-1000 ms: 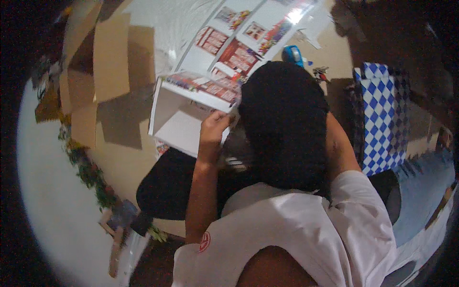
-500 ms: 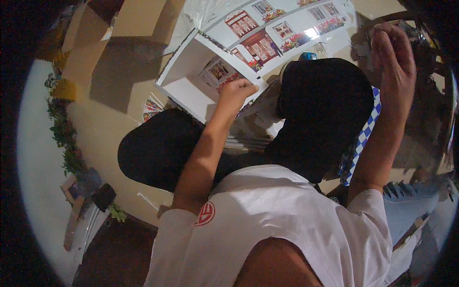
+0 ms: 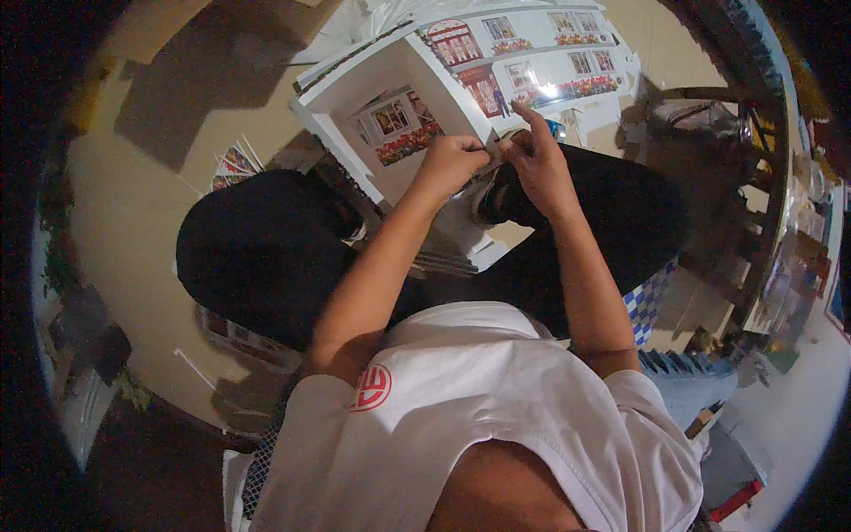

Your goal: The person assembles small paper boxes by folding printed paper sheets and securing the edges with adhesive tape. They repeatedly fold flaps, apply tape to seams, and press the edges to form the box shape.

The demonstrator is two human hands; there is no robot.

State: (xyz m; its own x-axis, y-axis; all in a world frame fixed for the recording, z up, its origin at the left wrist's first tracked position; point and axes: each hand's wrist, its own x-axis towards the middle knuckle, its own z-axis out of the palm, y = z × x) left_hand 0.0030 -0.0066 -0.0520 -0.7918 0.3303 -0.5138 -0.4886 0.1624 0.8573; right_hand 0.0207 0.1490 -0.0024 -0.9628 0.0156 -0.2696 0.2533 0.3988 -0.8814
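A white model house (image 3: 433, 89) rests tilted between my legs, its hollow inside facing me. Inside it, a printed panel shows a window above red flowers. The outer front, printed with red doors, windows and flower beds, stretches away to the right. My left hand (image 3: 450, 166) is closed in a pinch at the near right corner of the house's rim. Just right of that corner, my right hand (image 3: 542, 168) has its thumb and some fingers drawn together, with the index finger raised. Whatever may lie between those fingertips is too small to make out.
Brown cardboard boxes (image 3: 160, 27) stand at the far left, and clear plastic sheeting lies behind the house. Small printed strips (image 3: 235, 164) are on the floor beside my left knee. A dark wooden frame (image 3: 767, 168) stands on the right. A blue-and-white checked strip (image 3: 651, 301) shows by my right thigh.
My right hand has come down and left from the raised far right to the house's corner. My left hand stays at the rim. The view has shifted, and the house's inside shows more fully.
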